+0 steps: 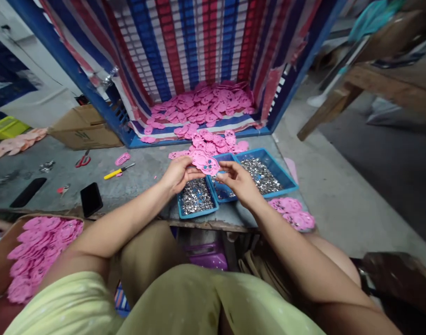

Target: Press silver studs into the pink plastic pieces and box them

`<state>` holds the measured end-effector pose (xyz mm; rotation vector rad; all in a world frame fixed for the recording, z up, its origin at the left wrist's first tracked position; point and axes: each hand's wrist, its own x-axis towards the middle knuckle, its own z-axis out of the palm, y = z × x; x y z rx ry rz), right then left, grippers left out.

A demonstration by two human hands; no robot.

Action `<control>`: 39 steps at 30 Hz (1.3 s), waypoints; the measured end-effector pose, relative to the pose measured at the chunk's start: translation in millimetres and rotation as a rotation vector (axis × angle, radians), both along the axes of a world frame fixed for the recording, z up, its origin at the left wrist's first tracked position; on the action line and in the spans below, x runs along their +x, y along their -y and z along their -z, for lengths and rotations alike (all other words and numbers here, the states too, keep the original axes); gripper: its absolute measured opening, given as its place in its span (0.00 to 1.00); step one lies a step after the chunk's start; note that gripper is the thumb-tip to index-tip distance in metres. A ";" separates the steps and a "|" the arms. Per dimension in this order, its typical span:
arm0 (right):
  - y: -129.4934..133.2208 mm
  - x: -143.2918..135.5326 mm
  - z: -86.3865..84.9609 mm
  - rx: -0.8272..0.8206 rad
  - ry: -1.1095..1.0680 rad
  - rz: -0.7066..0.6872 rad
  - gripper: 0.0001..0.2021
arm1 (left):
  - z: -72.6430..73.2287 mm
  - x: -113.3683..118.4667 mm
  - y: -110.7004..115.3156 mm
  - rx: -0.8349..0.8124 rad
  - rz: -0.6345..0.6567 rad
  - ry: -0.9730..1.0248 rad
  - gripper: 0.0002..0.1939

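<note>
Between my two hands is a flat pink molded piece (pixel 205 162) with a few dark spots on it. My left hand (pixel 181 174) grips its left end, thumb on top and fingers beneath. At its right end, my right hand (pixel 239 181) has thumb and fingertips close together by the edge; whether they pinch the piece or something tiny is unclear. Below the hands stand a blue tray (pixel 199 215) of small shiny metal parts, a middle blue tray (pixel 229 199) partly covered by my right hand, and a larger blue tray (pixel 286 190) of similar parts.
A tipped blue crate (pixel 286 100) with striped lining holds a heap of pink pieces (pixel 206 102) spilling onto the table. More pink pieces lie at the right edge (pixel 293 213) and in a box (pixel 41 251) at left. A yellow-handled tool (pixel 115 174), scissors (pixel 83 160) and phone (pixel 91 199) lie left.
</note>
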<state>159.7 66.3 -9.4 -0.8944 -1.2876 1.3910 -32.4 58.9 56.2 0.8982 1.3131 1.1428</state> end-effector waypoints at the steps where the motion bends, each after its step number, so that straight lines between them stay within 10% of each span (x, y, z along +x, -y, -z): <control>1: -1.5 2.0 -0.6 0.001 -0.002 0.009 0.26 | 0.2 6.2 4.3 -0.020 0.017 0.103 0.03; 11: -17.5 35.5 -10.7 0.125 0.268 0.110 0.09 | 17.2 15.6 19.6 -0.093 0.380 0.281 0.19; 20: -0.3 9.5 -3.7 -0.159 0.016 -0.067 0.18 | 31.9 32.1 20.4 0.063 0.124 0.430 0.14; 28: -25.9 17.4 7.0 0.165 1.364 -0.270 0.12 | 21.8 27.9 19.5 -0.146 -0.041 0.366 0.08; 39: -31.4 -8.3 0.9 0.100 1.495 -0.338 0.14 | 18.1 21.8 18.0 -0.215 0.073 0.271 0.10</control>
